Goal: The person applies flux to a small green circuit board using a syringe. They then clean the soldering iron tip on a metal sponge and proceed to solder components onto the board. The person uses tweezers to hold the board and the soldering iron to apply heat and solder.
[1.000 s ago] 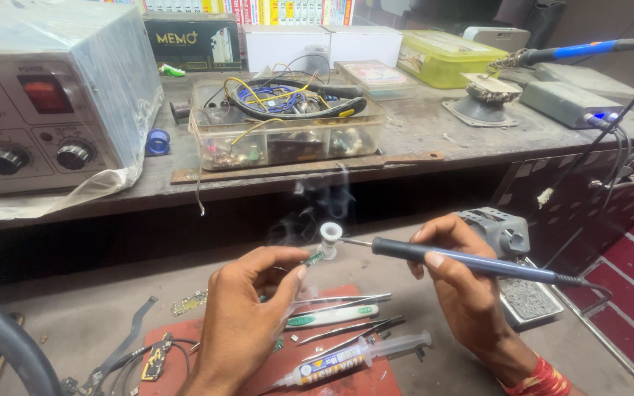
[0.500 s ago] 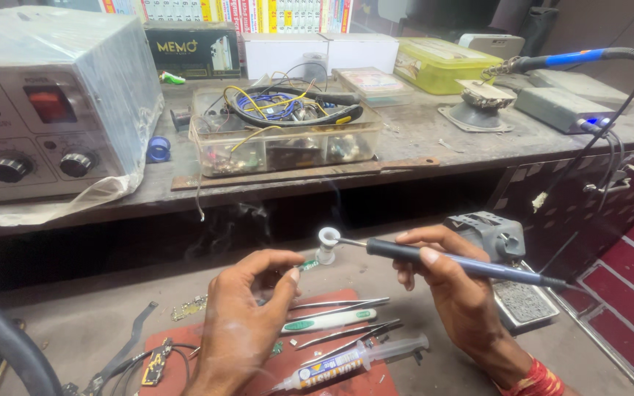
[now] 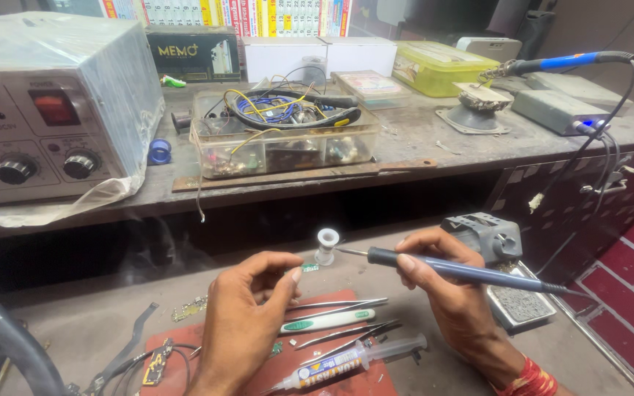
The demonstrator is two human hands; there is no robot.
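The right hand (image 3: 445, 282), right of centre in the lower frame, is closed around a dark-handled soldering iron (image 3: 464, 271) whose tip points left toward a small white spool (image 3: 326, 246). The left hand (image 3: 247, 315), at lower centre, pinches a tiny green circuit piece (image 3: 310, 268) between thumb and fingertips, just below the spool and near the iron's tip. Beneath the hands, tweezers (image 3: 339, 306) and a syringe (image 3: 346, 359) lie on a red mat (image 3: 354, 381). A grey power supply (image 3: 45, 110) sits at upper left.
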